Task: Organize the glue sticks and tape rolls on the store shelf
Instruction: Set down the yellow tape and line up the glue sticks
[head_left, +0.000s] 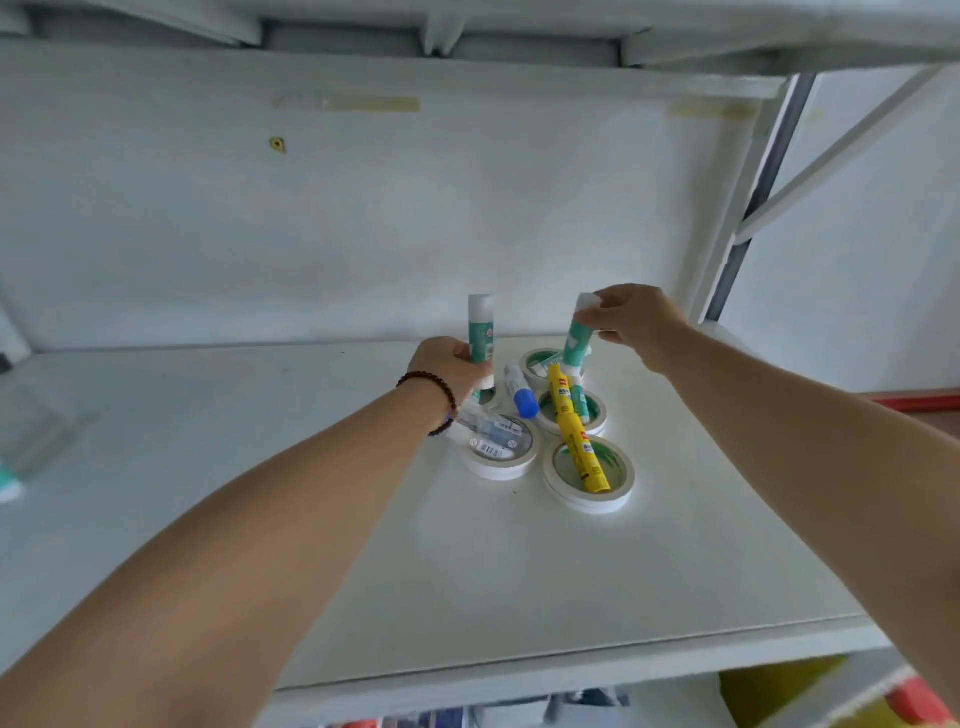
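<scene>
Both hands are busy over a jumble on the white shelf (519, 597). Left hand (452, 366) grips a green-and-white glue stick (480, 332) low on its barrel, upright, cap on top. Probably held that way so it can be stood on its base. Right hand (636, 317) pinches the white cap of a second green glue stick (577, 338), tilted slightly, its lower end close over the pile; can't tell if it touches.

Pile, centre-right of the shelf: white tape rolls lying flat, near one (589, 478) with a yellow glue stick (582, 452) lying across it, left one (501, 452) carrying a clear-wrapped item I can't identify. A blue-capped glue stick (521, 389) lies between the rolls. More rolls behind, partly hidden.

Open room: broad bare shelf to the left and toward the front edge, good for lining sticks up. Back wall close behind; upright post at right limits reach there. Something green-tipped (8, 486) at far left, blurred.
</scene>
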